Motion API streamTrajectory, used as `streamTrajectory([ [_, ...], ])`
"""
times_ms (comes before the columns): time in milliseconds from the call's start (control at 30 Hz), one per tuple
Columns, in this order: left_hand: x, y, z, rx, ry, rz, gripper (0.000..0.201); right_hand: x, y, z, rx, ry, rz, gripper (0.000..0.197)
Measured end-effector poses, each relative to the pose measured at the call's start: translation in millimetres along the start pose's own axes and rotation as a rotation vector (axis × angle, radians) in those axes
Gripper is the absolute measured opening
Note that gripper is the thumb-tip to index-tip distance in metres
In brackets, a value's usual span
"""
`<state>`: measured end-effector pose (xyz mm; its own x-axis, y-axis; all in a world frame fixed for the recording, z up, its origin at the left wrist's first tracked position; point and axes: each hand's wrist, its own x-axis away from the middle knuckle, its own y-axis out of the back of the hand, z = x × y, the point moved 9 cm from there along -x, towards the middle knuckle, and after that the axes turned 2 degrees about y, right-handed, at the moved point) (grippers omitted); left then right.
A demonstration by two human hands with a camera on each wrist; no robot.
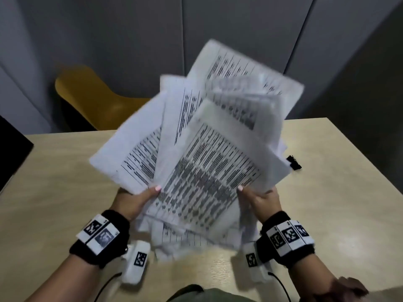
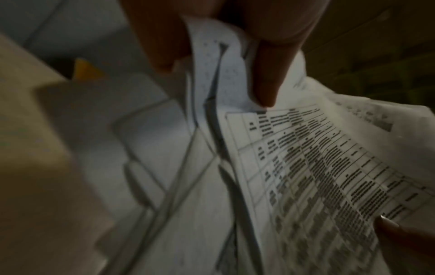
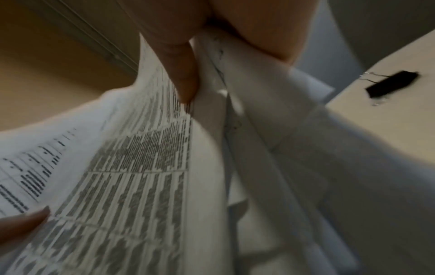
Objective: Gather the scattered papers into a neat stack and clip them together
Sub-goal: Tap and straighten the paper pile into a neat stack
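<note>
Several printed white papers (image 1: 205,147) are lifted above the beige table (image 1: 56,184) as a loose, fanned, uneven bundle. My left hand (image 1: 139,201) grips the bundle's lower left edge, thumb on top. My right hand (image 1: 259,199) grips its lower right edge, thumb on top. In the left wrist view my left thumb (image 2: 263,81) presses the papers (image 2: 317,167) from above. The right wrist view shows my right thumb (image 3: 183,74) on the papers (image 3: 132,167), fingers beneath them. A black binder clip (image 1: 294,162) lies on the table right of the bundle, also visible as the clip (image 3: 390,84).
A yellow chair (image 1: 96,99) stands beyond the table's far edge. Grey wall panels (image 1: 130,35) rise behind it. A dark object (image 1: 11,149) sits at the table's left edge. Bare tabletop lies to the left and right of the hands.
</note>
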<state>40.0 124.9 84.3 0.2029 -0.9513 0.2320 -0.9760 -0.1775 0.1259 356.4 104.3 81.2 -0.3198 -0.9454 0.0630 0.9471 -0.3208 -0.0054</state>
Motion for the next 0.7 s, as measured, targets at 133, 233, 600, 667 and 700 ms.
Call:
streamTrajectory([
  [133, 8, 3, -64, 0.006, -0.328, -0.024, 0.041, -11, 3, 27, -0.122, 0.167, -0.071, 0.026],
  [233, 8, 8, -66, 0.057, -0.343, 0.020, 0.049, -11, 1, 28, -0.182, 0.179, -0.046, 0.041],
  [600, 4, 7, 35, 0.288, 0.123, -0.014, 0.062, -5, -16, -15, -0.110, 0.120, 0.026, 0.035],
  [667, 3, 10, 19, 0.253, 0.043, -0.029, 0.045, -9, -10, -5, -0.133, 0.136, 0.006, 0.032],
  [700, 4, 10, 11, 0.267, 0.013, -0.022, 0.040, -11, -7, 0, -0.166, 0.132, -0.005, 0.028],
])
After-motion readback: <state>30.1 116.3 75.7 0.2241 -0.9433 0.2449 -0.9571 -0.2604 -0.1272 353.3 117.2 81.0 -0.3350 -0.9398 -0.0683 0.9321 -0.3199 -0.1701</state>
